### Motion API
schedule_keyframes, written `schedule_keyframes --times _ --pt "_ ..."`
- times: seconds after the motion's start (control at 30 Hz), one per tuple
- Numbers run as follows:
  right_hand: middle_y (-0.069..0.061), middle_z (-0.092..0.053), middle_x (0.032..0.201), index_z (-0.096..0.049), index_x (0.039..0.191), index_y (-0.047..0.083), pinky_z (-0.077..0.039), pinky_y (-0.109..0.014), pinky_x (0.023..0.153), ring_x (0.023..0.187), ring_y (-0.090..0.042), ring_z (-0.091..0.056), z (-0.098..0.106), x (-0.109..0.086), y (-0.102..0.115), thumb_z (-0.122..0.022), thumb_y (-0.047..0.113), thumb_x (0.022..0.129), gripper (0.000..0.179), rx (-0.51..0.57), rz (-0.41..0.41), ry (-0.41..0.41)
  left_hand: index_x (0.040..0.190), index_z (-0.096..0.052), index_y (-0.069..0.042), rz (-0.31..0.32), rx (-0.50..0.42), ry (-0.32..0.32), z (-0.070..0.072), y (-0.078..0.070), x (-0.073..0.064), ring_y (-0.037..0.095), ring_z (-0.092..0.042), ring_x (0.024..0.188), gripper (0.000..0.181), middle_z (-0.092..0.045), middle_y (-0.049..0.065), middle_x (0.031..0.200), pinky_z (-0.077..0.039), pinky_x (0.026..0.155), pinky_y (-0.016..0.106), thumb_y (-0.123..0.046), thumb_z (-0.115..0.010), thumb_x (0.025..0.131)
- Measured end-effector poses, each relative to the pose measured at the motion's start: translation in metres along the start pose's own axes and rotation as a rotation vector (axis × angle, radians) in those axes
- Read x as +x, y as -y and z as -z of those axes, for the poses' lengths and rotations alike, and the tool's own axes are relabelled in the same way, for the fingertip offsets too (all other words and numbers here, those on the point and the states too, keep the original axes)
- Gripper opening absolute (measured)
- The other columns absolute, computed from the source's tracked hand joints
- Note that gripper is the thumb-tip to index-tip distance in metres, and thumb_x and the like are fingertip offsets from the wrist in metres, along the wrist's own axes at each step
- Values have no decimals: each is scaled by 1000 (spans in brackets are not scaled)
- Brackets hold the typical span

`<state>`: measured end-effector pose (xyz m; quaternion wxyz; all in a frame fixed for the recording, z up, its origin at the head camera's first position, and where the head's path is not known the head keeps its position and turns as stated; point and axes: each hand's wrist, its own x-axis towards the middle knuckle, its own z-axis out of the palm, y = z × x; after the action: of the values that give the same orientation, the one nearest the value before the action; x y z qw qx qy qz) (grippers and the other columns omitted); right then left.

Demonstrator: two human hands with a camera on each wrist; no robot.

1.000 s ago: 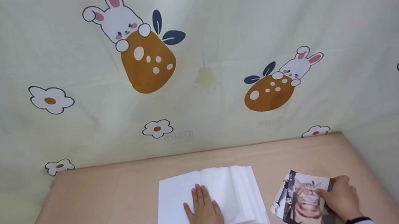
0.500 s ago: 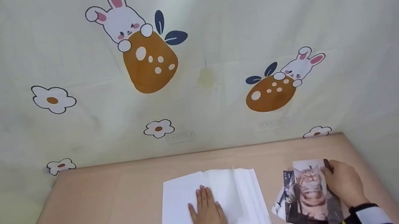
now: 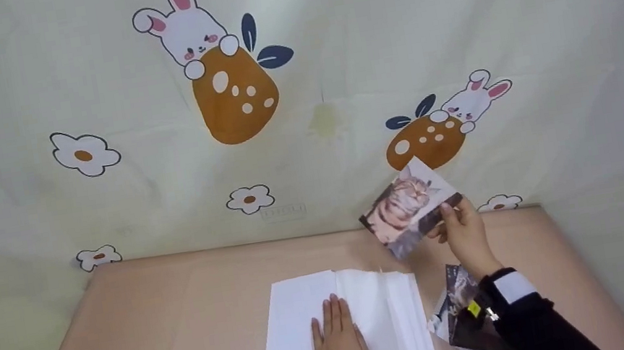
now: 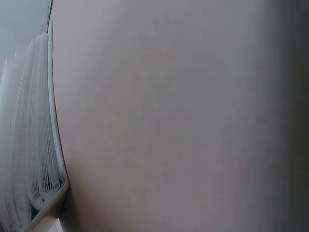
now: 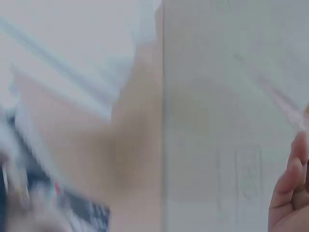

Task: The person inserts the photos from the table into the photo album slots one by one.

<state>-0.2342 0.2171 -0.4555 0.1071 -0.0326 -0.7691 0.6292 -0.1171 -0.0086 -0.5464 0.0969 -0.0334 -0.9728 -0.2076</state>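
An open photo album (image 3: pixel 295 328) with a white left side and a stack of clear pages lies on the table. My left hand (image 3: pixel 342 348) rests flat over its middle fold, fingers straight. In the left wrist view, the album's layered page edges (image 4: pixel 41 121) run down the left side. My right hand (image 3: pixel 465 232) pinches a cat photo (image 3: pixel 402 208) by its right edge, raised and tilted above the table's back part. That photo appears edge-on in the right wrist view, beside my right fingers (image 5: pixel 289 198). Other loose photos (image 3: pixel 459 295) lie right of the album, partly hidden by my right wrist.
The tan table (image 3: pixel 186 326) ends at the back against a pale curtain (image 3: pixel 298 46) printed with rabbits and flowers. In the right wrist view, blurred loose photos (image 5: pixel 63 208) lie beside the album.
My right hand has lifted the cat photo off the loose photos and carried it left and back, turning it. My left hand stays on the album, which appears slightly further right.
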Motion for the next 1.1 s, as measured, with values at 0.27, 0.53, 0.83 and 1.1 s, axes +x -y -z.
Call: schedule_keyframes --times 0.27,0.53,0.83,1.1 --pt "-12 -62 83 -45 124 7 -51 -29 61 64 -20 -62 -45 -6 -28 -35 16 99 28 171 -167 81 131 -45 4 -1 -12 20 2 -3 -7 29 -31 131 43 -38 16 140 -19 104 53 -16 -41 93" --pt "-10 -62 77 -43 126 7 -49 -26 55 58 -13 -61 -61 -9 -45 -36 17 100 30 248 -233 17 127 -50 4 -13 -1 -24 4 -2 -6 29 -36 128 41 -43 16 137 -22 103 53 -15 -44 91" --pt "-7 -61 77 -41 127 8 -52 -28 55 57 -12 -60 -65 -10 -46 -35 20 100 31 326 -312 38 128 -49 3 -20 -6 -11 5 -3 -6 29 -36 128 42 -43 15 137 -23 102 54 -15 -44 91" --pt "-12 -60 80 -39 131 5 -52 -26 54 55 -12 -59 -67 -10 -47 -35 16 99 34 212 -327 92 130 -47 3 7 -11 22 6 -2 -6 29 -32 130 43 -40 15 139 -21 103 54 -17 -42 93"
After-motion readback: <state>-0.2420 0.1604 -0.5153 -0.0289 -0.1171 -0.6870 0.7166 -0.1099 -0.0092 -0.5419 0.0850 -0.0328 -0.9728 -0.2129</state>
